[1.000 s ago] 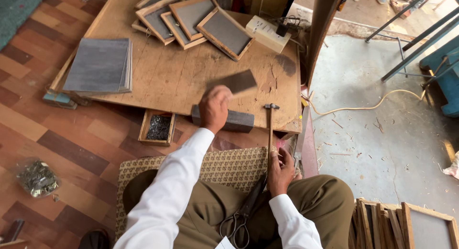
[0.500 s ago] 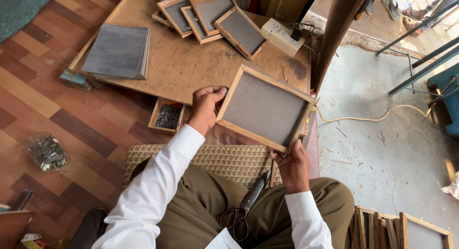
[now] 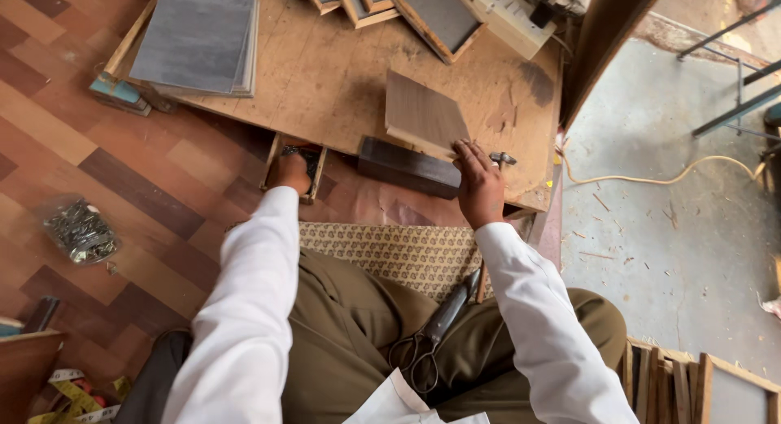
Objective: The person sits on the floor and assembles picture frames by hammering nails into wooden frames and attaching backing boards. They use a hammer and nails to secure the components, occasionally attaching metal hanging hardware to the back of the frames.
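- The right hand (image 3: 480, 184) rested on the near edge of a thin wooden board (image 3: 423, 113); its fingers were spread narrowly and pressed on the board's lower right corner rather than closed around it; the board lay on the plywood work surface (image 3: 325, 74) and overlapped a dark rectangular block (image 3: 407, 168) just below it.
- The left hand (image 3: 289, 170) reached into a small wooden box (image 3: 294, 165) at the near edge of the work surface; its fingers were curled down inside the box, and whether they gripped anything could not be told; the box sat well to the left of the board, with the dark block between them.
- A hammer head (image 3: 503, 158) showed just right of the right hand, touching or nearly touching the fingers.
- A stack of grey sheets (image 3: 195, 37) lay at the far left of the work surface; framed panels (image 3: 435, 13) lay at the far edge, beside a white power strip (image 3: 512, 9).
- Large scissors (image 3: 431, 334) rested on the person's lap, over the olive trousers; a woven mat (image 3: 390, 249) lay under the knees.
- A clear bag of small metal pieces (image 3: 80, 229) sat on the patterned floor, well left of the left hand.
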